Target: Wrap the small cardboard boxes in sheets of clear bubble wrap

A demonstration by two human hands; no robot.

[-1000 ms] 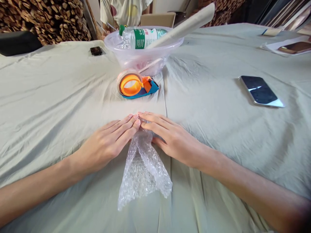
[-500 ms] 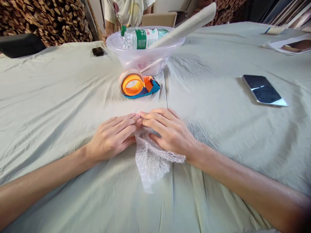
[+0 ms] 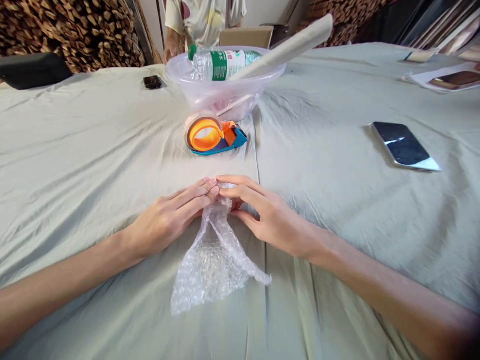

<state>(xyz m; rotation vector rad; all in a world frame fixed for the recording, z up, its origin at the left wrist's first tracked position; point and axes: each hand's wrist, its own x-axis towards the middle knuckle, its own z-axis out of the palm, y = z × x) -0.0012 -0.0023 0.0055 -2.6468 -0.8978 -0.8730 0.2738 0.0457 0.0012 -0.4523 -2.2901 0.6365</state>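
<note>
A crumpled sheet of bubble wrap (image 3: 215, 260) lies on the grey-green cloth (image 3: 93, 150) right in front of me. Its far end is bunched up between my fingertips, and its loose tail spreads towards me. My left hand (image 3: 170, 217) rests on the bunched end from the left, fingers together and pressing down. From the other side my right hand (image 3: 264, 212) meets it, fingers over the wrap and thumb tucked beneath, pinching it. The fingertips of both hands touch. Whatever may be inside the bunched end is hidden.
An orange and blue tape dispenser (image 3: 212, 135) lies just beyond my hands. Behind it a clear plastic bowl (image 3: 195, 90) holds a water bottle (image 3: 221, 62) and a pale roll (image 3: 288, 47). A phone (image 3: 405, 146) lies right. Another person (image 3: 204, 20) stands across the table.
The tail of the bubble wrap, bunched under my right hand half a second ago, has spread out towards me again. My hands have shifted slightly back and stay joined at its far end.
</note>
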